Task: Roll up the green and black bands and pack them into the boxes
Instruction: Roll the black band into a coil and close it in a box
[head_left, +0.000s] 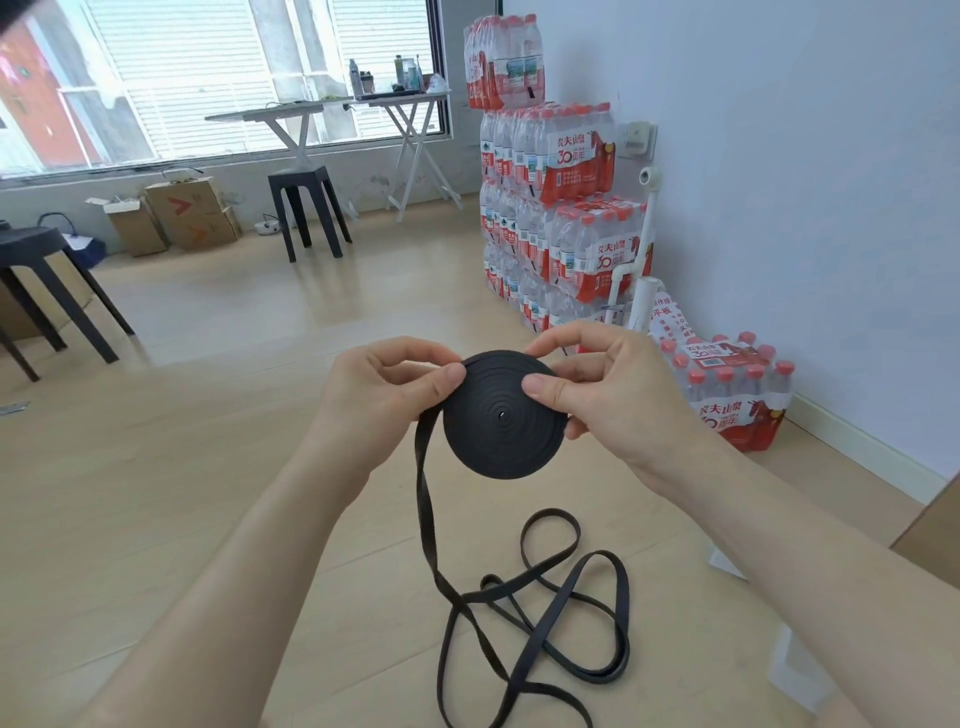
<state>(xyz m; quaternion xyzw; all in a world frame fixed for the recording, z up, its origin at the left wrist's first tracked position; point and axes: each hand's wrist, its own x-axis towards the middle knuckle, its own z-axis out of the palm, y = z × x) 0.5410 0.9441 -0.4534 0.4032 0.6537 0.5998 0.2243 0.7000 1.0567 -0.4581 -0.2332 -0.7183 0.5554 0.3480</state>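
Observation:
A black band wound into a flat coil (501, 421) hangs in the air at the centre of the head view. My left hand (384, 395) pinches its upper left edge between thumb and fingers. My right hand (602, 395) grips the coil's right side, thumb pressed on its face. From the coil's left edge the unrolled tail (540, 618) drops to the wooden floor and lies there in loose loops. No green band is in view.
Stacked packs of water bottles (550, 208) stand against the right wall, with one more pack (737, 395) on the floor. A cardboard edge (930, 535) shows at the right. Black stools (306, 208), folding tables and cardboard boxes (182, 213) stand by the window.

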